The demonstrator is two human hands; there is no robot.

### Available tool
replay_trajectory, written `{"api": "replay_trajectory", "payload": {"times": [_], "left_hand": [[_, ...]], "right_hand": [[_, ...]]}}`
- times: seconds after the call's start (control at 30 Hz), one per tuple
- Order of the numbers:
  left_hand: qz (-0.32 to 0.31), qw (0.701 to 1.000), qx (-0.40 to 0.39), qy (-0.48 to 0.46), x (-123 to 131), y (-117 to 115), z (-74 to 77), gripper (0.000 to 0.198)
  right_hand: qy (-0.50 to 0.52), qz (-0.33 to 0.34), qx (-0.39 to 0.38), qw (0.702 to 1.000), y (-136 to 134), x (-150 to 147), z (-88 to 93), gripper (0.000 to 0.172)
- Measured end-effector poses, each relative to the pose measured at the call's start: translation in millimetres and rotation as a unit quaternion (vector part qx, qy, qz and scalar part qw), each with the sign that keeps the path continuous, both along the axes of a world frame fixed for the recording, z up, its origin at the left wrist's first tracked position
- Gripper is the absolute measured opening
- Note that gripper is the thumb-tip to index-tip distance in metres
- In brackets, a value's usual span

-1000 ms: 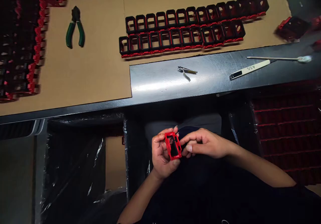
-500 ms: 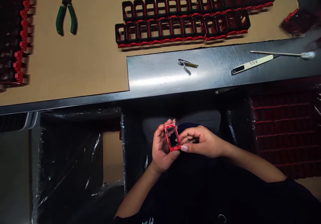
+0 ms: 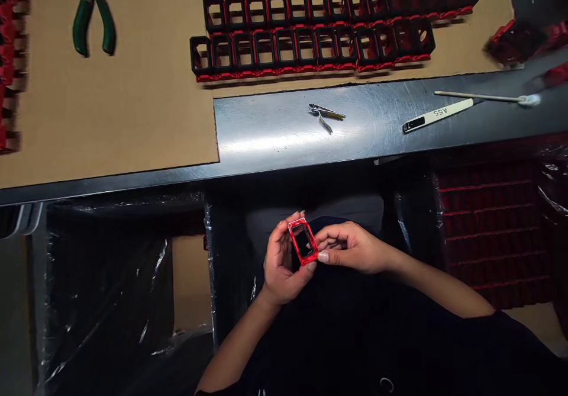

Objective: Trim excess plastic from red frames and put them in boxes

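Observation:
A small red and black rectangular plastic frame is held in front of my body, its long sides slightly tilted and its middle hollow. My left hand is closed round its left side, thumb at the bottom end and fingertips at the top. On the other side, my right hand grips the lower right edge between thumb and curled fingers. Some of the right fingertips are hidden behind the frame. Both hands are below the front edge of the metal bench.
Two rows of similar black and red frames stand on cardboard. Green-handled pliers, a nail clipper, a white-handled tool marked A55 and a cotton swab lie on the worktop. Plastic-lined boxes flank me; the right one holds red parts.
The whole view has shifted, so the bench items appear farther left. Both hands keep their hold on the frame, which has turned very slightly.

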State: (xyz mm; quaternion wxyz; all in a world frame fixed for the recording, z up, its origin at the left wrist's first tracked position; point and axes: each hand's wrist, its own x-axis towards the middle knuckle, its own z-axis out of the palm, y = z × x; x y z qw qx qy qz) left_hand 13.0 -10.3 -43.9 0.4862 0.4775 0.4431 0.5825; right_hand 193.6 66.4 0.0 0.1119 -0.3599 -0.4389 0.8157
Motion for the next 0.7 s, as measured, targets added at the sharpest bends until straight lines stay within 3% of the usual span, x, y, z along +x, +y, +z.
{"api": "replay_trajectory", "payload": {"times": [0.53, 0.7], "left_hand": [[-0.008, 0.999, 0.033, 0.003, 1.5, -3.7, -13.0, 0.084], [-0.008, 0.999, -0.01, -0.03, 2.5, -1.9, -2.3, 0.074]], "right_hand": [[0.002, 0.002, 0.007, 1.0, 2.4, -3.7, -5.6, 0.033], [0.012, 0.046, 0.023, 0.999, 3.1, -8.0, -9.5, 0.037]]}}
